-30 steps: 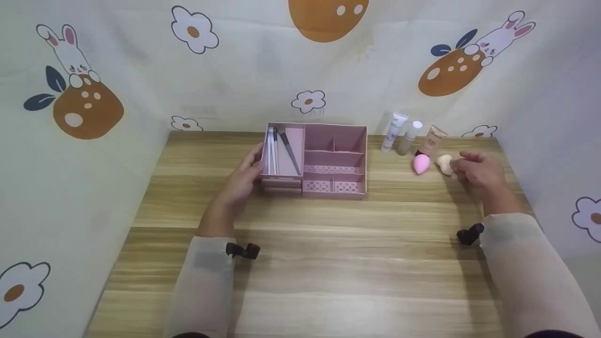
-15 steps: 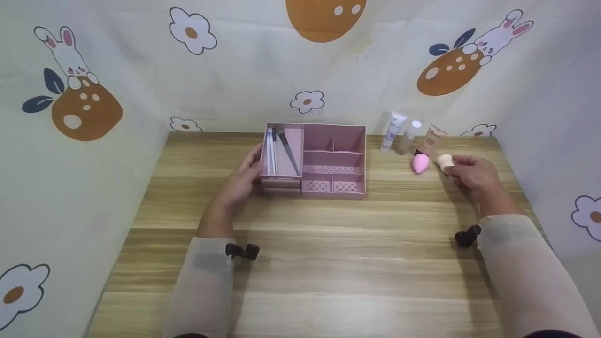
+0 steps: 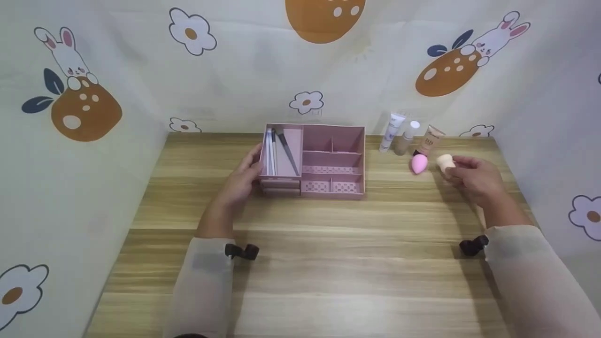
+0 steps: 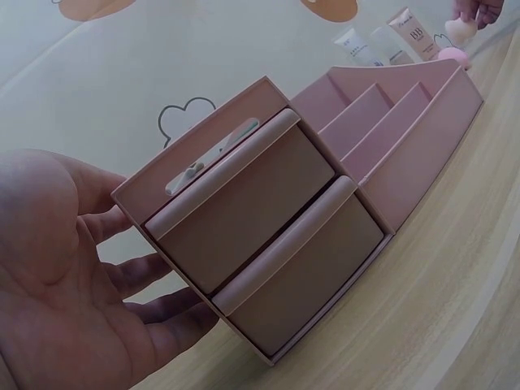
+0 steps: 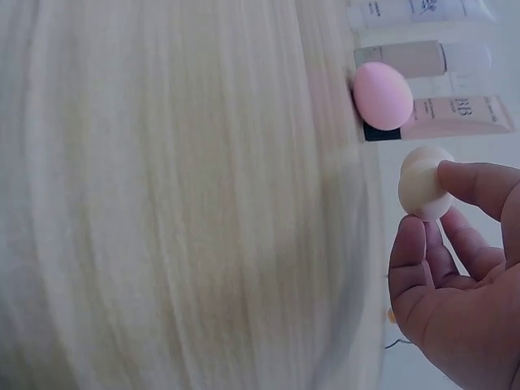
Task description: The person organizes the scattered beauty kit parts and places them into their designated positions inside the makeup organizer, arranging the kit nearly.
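A pink makeup organizer (image 3: 317, 139) stands at the back of the table, with several makeup brushes (image 3: 287, 152) lying in its upper left tray. My left hand (image 3: 239, 180) rests its fingers along the organizer's left side; the left wrist view shows those fingers (image 4: 175, 329) relaxed against the wall beside two closed drawers (image 4: 244, 203). At the right, my right hand (image 3: 476, 177) pinches a cream makeup sponge (image 5: 426, 183) between thumb and fingers. A pink egg-shaped makeup sponge (image 3: 419, 164) sits just left of it.
Behind the pink sponge stand a white tube (image 3: 392, 132), a small bottle with a white cap (image 3: 407, 138) and a beige BB cream tube (image 3: 429, 141). A patterned cloth (image 3: 244, 84) rises along the table's back and sides.
My right hand has taken hold of the cream sponge and turned it more upright, staying in nearly the same place. The left hand and organizer have not moved.
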A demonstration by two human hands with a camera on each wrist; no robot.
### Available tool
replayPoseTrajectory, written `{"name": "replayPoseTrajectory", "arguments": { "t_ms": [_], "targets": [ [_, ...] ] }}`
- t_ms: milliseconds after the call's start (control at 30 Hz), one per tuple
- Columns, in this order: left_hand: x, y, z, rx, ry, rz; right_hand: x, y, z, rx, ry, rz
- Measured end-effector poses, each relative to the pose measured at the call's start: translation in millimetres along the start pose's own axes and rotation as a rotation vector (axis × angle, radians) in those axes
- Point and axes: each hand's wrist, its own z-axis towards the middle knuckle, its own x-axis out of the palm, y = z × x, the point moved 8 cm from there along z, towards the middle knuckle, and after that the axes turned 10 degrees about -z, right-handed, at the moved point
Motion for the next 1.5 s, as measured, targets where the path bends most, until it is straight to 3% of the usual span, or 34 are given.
{"name": "replayPoseTrajectory", "arguments": {
  "t_ms": [400,733,900,1500],
  "targets": [
    [-3.4,4.0,-1.7,-0.050,-0.037,-0.017,13.4,19.4,-21.7,-0.073,-0.007,-0.050],
    [-4.6,4.5,-0.2,-0.044,-0.040,-0.022,39.6,45.2,-37.5,-0.174,0.019,-0.072],
    [-5.2,2.8,1.0,-0.016,-0.025,0.023,51.9,55.3,-41.6,-0.212,0.044,-0.051],
    [-4.3,2.6,2.1,0.005,-0.025,0.013,116.8,90.2,-52.3,-0.288,0.143,-0.065]
  ]
}}
